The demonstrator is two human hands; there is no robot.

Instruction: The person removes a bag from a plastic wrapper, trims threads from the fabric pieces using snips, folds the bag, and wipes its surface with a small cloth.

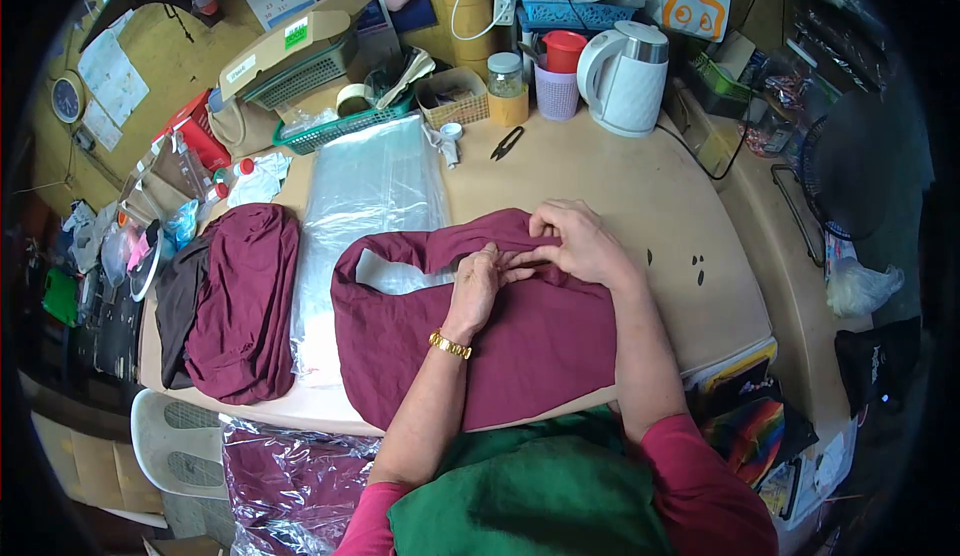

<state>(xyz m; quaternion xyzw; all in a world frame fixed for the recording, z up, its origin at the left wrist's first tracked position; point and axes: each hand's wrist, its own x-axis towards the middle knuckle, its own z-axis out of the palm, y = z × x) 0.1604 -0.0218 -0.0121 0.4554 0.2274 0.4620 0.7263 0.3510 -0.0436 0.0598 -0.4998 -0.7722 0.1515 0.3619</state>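
A maroon cloth piece (400, 326) with a wide loop at its left, shaped like a soft shoulder bag, lies on the table in front of me. My left hand (477, 284), with a gold watch on the wrist, pinches a fold near its upper middle. Just to the right, my right hand (582, 244) has its fingers closed on the gathered upper edge. The two hands' fingertips almost meet, and what lies between them is partly hidden. Through the loop shows a stack of clear plastic bags (375, 181).
Folded maroon cloth (245, 306) lies at the left on the brown table (560, 171). Thread snips (507, 143), a jar (507, 91), a white kettle (625, 76) and a green basket (345, 128) stand or lie along the back. Plastic-wrapped maroon goods (290, 486) sit below the front edge.
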